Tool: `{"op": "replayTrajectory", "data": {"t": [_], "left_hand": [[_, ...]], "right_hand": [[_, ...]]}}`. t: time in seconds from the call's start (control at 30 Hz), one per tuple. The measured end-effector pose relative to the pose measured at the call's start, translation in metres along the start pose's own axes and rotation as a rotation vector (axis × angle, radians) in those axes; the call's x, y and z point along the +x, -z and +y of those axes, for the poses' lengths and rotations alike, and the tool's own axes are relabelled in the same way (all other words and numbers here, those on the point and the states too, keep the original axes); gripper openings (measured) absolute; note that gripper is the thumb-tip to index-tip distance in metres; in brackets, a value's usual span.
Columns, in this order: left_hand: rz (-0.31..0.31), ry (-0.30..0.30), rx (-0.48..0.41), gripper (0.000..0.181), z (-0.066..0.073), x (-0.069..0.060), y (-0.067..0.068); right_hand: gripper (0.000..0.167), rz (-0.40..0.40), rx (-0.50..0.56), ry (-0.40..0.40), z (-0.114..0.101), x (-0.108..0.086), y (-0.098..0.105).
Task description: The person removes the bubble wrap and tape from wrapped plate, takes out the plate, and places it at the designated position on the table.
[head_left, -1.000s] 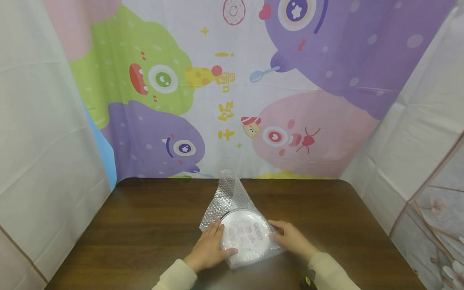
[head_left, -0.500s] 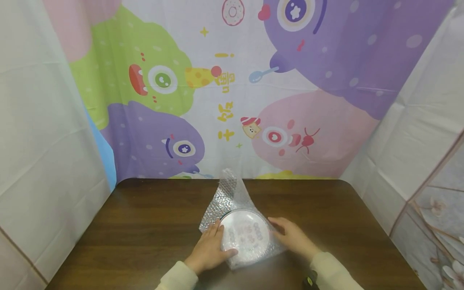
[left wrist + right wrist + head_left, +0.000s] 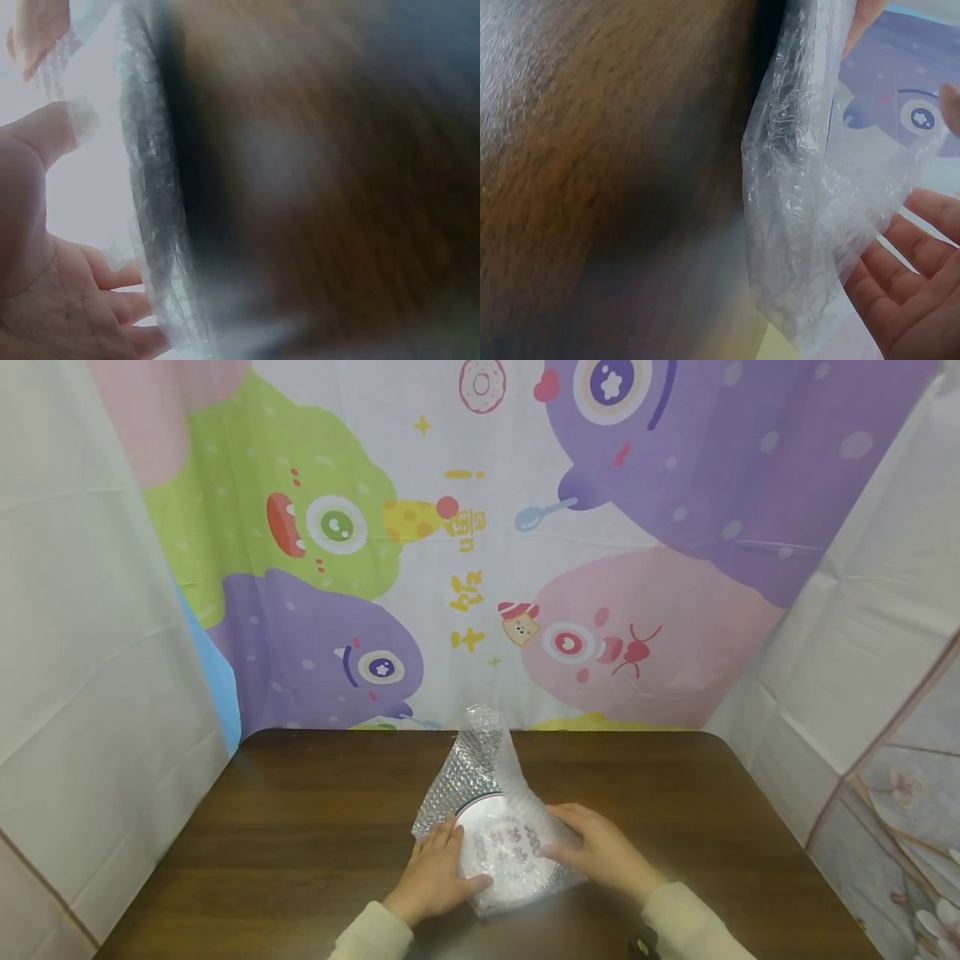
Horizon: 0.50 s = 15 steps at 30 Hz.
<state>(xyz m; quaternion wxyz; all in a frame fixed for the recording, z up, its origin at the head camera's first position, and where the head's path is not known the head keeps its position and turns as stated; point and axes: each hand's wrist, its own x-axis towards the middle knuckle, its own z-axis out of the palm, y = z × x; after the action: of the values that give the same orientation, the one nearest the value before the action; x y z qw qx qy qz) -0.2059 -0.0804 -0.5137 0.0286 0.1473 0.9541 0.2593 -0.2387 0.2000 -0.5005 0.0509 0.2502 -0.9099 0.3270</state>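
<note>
A round white plate [image 3: 504,839] with a printed pattern and a dark rim line lies at the table's front middle. Clear bubble wrap [image 3: 468,768] surrounds it, with a tall loose end standing up behind. My left hand [image 3: 433,877] rests on the plate's left edge, its thumb over the wrapped face and its fingers fairly straight along the side. At the right edge, my right hand [image 3: 607,856] holds a flap of the wrap between thumb and fingers; part of the flap covers the plate. In the right wrist view, the fingers [image 3: 911,255] lie against the crinkled wrap.
The dark wooden table [image 3: 300,810] reaches back to a hanging cloth [image 3: 465,568] with cartoon monsters. Pale cloth sheets [image 3: 97,652] hang along both sides. A dark object [image 3: 642,942] shows beside the right sleeve.
My right hand has shifted slightly left, bringing the wrap flap further over the plate's right side. The wrap's tall end has leaned right. My left hand stays nearly still.
</note>
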Motion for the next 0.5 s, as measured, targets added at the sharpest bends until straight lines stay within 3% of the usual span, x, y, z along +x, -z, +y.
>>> {"op": "replayTrajectory", "data": {"t": [0.27,0.5], "left_hand": [[0.044,0.033,-0.087,0.096,0.0020,-0.0010,-0.0010],[0.130,0.050,-0.178,0.093,0.0020,-0.0035,-0.0032]], "right_hand": [[0.051,0.084,-0.133,0.068,0.0013,-0.0018,-0.0046],[0.038,0.193,-0.145,0.070,0.0023,0.0004,-0.0044]]}}
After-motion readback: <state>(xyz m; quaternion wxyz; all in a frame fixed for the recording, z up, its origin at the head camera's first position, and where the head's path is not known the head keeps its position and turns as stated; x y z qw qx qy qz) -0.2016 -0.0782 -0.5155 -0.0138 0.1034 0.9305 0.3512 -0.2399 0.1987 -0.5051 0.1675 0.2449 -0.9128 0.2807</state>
